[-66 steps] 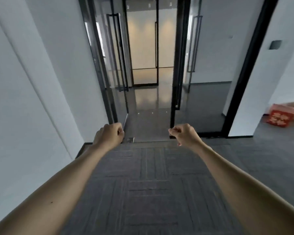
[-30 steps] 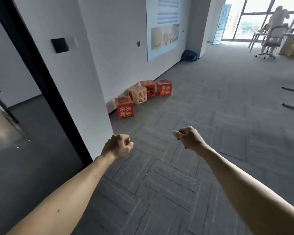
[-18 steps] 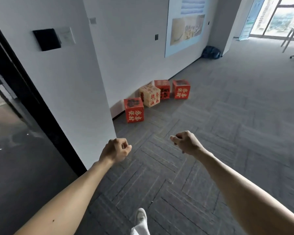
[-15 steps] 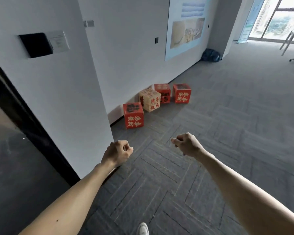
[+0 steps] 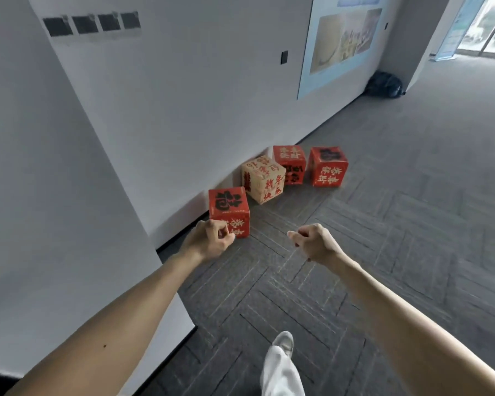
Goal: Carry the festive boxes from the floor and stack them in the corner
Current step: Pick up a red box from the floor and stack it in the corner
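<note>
Several festive cube boxes sit on the grey carpet along the foot of the white wall. The nearest red box [image 5: 228, 209] has a black character on top. Behind it stands a beige box [image 5: 263, 179] with red writing, then a red box [image 5: 289, 164] against the wall and another red box [image 5: 328, 166] to its right. My left hand [image 5: 210, 243] is a closed fist held in the air, overlapping the nearest red box's lower corner in the view. My right hand [image 5: 315, 243] is also a loose fist, empty, over bare carpet.
A white wall corner [image 5: 143, 224] juts out at left with dark plates high up. A large poster [image 5: 340, 44] hangs on the wall. A dark bag [image 5: 385, 87] lies at the far wall base. My foot in a white shoe [image 5: 283, 342] steps forward on the carpet.
The view has swung from the glass doors to the wall and moved closer; the boxes look larger and nearer. Both fists stay closed and empty.
</note>
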